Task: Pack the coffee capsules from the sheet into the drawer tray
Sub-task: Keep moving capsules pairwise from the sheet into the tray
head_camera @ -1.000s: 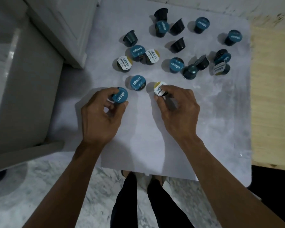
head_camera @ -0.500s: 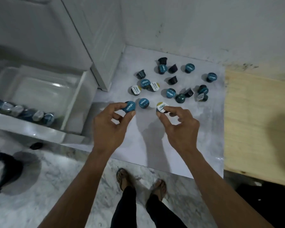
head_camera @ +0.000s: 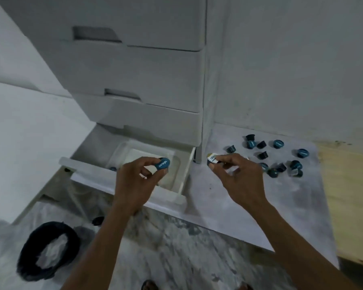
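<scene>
Marble-patterned flooring runs beneath a white plastic drawer tower [head_camera: 134,70], whose bottom drawer [head_camera: 134,193] stands pulled open with a clear tray [head_camera: 176,164] seated inside. Above that tray, the left hand [head_camera: 134,185] pinches a teal-lidded capsule [head_camera: 163,163] between thumb and fingertips. To the right of the drawer, over the near edge of the pale sheet [head_camera: 260,206], the right hand [head_camera: 237,174] pinches a white-and-gold-lidded capsule [head_camera: 212,159] in the same fashion. Neither capsule has yet been released.

Most of the job appears to remain. Roughly a dozen and a half capsules [head_camera: 281,155] still lie scattered on the sheet, right of the drawer and close to the wall, some upright, some tipped on their sides. Inside the tray only a sliver of one packed capsule [head_camera: 113,168] shows past the left wrist; how many more lie there cannot be told. Left of the drawer, on the floor, sits a dark round bin [head_camera: 48,250] with pale contents.
</scene>
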`<state>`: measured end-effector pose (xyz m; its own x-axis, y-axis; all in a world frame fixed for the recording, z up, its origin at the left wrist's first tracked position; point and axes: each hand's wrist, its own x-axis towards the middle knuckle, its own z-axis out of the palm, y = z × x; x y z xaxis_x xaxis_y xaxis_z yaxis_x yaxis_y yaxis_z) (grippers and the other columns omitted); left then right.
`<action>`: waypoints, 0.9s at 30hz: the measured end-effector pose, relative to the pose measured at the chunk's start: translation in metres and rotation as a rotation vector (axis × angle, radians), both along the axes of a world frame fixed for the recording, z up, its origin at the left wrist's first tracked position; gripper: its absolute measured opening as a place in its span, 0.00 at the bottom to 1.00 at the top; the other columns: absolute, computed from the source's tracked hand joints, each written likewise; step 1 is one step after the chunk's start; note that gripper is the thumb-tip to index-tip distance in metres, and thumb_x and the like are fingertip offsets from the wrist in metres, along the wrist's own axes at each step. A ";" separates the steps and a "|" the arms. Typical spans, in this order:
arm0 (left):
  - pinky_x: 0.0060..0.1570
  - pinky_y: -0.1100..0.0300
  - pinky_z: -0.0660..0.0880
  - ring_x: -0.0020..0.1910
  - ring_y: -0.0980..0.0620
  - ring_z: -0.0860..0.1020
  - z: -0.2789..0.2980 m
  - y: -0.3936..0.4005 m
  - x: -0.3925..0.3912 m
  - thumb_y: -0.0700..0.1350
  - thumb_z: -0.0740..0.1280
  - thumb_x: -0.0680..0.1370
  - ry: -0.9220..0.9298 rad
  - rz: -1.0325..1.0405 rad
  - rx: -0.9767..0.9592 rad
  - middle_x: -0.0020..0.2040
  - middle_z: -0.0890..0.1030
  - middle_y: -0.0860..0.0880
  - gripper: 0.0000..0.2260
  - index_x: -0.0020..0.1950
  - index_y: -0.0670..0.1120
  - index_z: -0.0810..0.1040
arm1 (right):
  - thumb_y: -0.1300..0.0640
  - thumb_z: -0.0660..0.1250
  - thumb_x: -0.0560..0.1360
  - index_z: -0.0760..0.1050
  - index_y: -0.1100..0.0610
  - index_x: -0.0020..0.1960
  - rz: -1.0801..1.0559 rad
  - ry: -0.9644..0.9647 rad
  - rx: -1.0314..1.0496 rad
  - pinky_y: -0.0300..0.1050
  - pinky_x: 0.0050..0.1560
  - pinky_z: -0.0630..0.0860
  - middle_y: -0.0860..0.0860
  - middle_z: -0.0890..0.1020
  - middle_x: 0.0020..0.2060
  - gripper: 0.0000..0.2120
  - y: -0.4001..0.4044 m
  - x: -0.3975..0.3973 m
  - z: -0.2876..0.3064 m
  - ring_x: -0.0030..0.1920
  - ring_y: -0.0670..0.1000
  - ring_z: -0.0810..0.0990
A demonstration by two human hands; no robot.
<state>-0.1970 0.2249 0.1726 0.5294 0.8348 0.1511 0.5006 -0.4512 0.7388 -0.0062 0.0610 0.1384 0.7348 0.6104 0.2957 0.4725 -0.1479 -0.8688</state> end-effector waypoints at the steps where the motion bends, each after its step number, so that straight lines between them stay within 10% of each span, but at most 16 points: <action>1: 0.35 0.70 0.75 0.34 0.61 0.80 0.003 0.017 -0.018 0.53 0.77 0.69 0.011 -0.005 0.011 0.34 0.82 0.61 0.09 0.46 0.56 0.83 | 0.53 0.76 0.71 0.84 0.51 0.49 0.004 -0.017 -0.007 0.37 0.35 0.75 0.40 0.84 0.42 0.08 0.013 -0.013 0.001 0.41 0.45 0.82; 11: 0.32 0.70 0.73 0.27 0.55 0.78 0.012 0.179 -0.139 0.49 0.78 0.68 0.132 -0.121 0.030 0.27 0.79 0.64 0.07 0.44 0.55 0.83 | 0.55 0.78 0.69 0.84 0.50 0.44 0.003 0.057 -0.097 0.30 0.36 0.73 0.38 0.85 0.41 0.05 0.120 -0.127 -0.009 0.36 0.45 0.81; 27: 0.33 0.70 0.65 0.28 0.63 0.72 -0.093 0.322 -0.057 0.47 0.77 0.70 0.436 -0.531 -0.006 0.32 0.75 0.63 0.09 0.48 0.48 0.83 | 0.51 0.75 0.71 0.83 0.47 0.46 0.145 0.052 -0.438 0.48 0.41 0.80 0.38 0.84 0.41 0.05 0.272 -0.101 -0.092 0.33 0.45 0.80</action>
